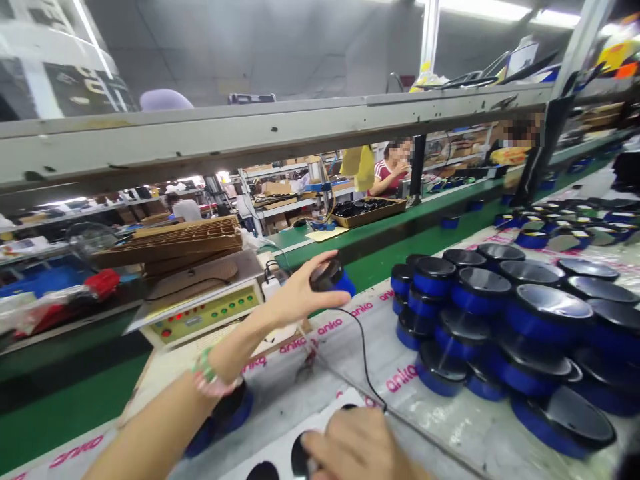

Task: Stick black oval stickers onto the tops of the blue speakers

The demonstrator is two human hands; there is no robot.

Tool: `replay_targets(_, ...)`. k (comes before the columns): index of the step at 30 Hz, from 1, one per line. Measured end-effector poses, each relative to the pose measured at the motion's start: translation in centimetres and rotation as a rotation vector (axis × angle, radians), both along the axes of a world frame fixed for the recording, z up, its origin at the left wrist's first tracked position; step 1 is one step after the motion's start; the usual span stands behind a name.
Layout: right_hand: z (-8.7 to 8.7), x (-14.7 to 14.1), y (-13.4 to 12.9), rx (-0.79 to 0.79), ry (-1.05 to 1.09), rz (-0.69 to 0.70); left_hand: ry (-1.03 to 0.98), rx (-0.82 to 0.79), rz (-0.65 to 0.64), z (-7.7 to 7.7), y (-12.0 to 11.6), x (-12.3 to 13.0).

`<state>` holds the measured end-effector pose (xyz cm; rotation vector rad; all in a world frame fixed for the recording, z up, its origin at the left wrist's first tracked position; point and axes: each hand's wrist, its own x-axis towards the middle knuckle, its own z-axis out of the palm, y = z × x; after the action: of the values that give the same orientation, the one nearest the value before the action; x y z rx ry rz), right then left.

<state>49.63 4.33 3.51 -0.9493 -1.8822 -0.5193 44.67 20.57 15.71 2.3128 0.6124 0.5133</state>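
Note:
My left hand (305,287), with a beaded bracelet at the wrist, reaches out over the edge of the green belt. Its thumb and fingers are around a round blue-and-black casing (336,277), which is tilted and partly hidden by the hand. Low in the view, my right hand (363,443) is curled over a white sheet (270,443) that carries round black stickers (263,471). The fingertips pinch at the edge of one black sticker (299,456); motion blur hides the exact contact. Beneath my left forearm stand more blue-and-black casings (235,407), partly covered.
Stacked blue-and-black casings (480,287) fill the right side of the plastic-covered table. A control box (200,307) with lit lamps stands at left. A black cable (364,347) crosses the middle. Behind runs the green belt (390,253), under a metal beam (300,117). A co-worker (393,170) sits beyond.

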Motion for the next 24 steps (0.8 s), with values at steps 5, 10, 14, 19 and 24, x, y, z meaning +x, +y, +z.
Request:
replay_targets(5, 3.6, 1.0, -2.1, -0.154, 0.398, -0.062, -0.576, -0.951, -0.018, -1.8, -8.5, -11.4)
replay_targets(10, 6.0, -2.4, -2.1, -0.239, 0.425, 0.036, -0.807, -1.287, 0.008, -3.9, -11.2, -16.3)
replay_targets(14, 6.7, -5.3, -1.7, -0.206, 0.331, 0.052, -0.857, -1.355, 0.005, -4.1, -10.9, -17.2)
replay_targets(19, 7.1, -6.6, -1.7, -0.185, 0.281, 0.041, -0.805, -1.220, 0.096, -4.0, -10.7, -17.8)
replay_targets(24, 7.7, -6.5, -1.9, -0.194, 0.267, -0.005, -0.771, -1.204, 0.095, -3.5, -10.5, -18.1)
